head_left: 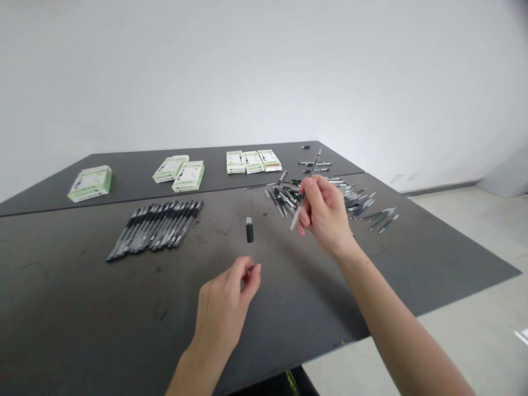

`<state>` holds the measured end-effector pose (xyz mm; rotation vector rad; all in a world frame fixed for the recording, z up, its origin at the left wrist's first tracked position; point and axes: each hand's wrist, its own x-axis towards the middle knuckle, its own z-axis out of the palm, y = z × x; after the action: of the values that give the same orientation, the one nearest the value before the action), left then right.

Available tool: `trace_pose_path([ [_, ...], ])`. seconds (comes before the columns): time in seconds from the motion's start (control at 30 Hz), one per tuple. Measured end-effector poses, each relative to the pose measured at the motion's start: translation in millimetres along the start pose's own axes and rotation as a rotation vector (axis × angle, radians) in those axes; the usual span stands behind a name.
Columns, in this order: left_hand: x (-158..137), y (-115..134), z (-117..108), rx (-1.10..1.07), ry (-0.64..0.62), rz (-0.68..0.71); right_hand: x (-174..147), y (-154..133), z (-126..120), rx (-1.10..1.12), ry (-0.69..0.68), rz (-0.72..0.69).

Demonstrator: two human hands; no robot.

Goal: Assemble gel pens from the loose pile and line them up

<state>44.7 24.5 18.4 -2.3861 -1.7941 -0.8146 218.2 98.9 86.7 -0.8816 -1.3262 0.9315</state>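
Observation:
My right hand is closed in a pinch around a slim, clear pen barrel, held at a slant above the table. Below and left of it, my left hand has thumb and forefinger pressed together; something tiny may be between them, too small to name. Just beyond the left fingertips stands or lies a short black piece with a clear end, like a pen grip. Behind the right hand spreads a loose pile of pen parts, partly hidden by that hand. A slanted row of black-and-clear pens lies to the left.
Across the dark table, several green-and-white boxes stand at the back: one box far left, a pair with a front box, and a group with a middle box. A small black piece lies near the far edge.

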Motion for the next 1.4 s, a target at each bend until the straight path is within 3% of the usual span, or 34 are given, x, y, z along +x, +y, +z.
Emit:
trace_pose_path([
  [0.07, 0.0, -1.5, 2.6, -0.002, 0.056, 0.082, -6.9, -3.3, 8.2, 0.085, 0.051, -0.027],
  [0.23, 6.9, 0.8, 2.6, 0.034, 0.13, 0.223, -15.5, -13.0, 25.6, 0.05, 0.123, -0.12],
  [0.47, 9.7, 0.2, -1.0, 0.031, 0.222, 0.315, -20.3, -14.8, 9.3, -0.06, 0.293, -0.243],
  [0.8, 10.6, -4.0, 0.3, 0.143, 0.258, 0.359, -29.5, -13.9, 3.5, -0.081, 0.362, -0.313],
  [1.0, 12.3, -6.0, 1.1, 0.154, 0.259, 0.404, -30.2, -10.8, 2.3, -0.065, 0.437, -0.517],
  [1.4, 13.9, -5.7, 0.7, 0.044, 0.283, 0.463, -32.8, -7.8, 1.0, -0.164, 0.437, -0.543],
])
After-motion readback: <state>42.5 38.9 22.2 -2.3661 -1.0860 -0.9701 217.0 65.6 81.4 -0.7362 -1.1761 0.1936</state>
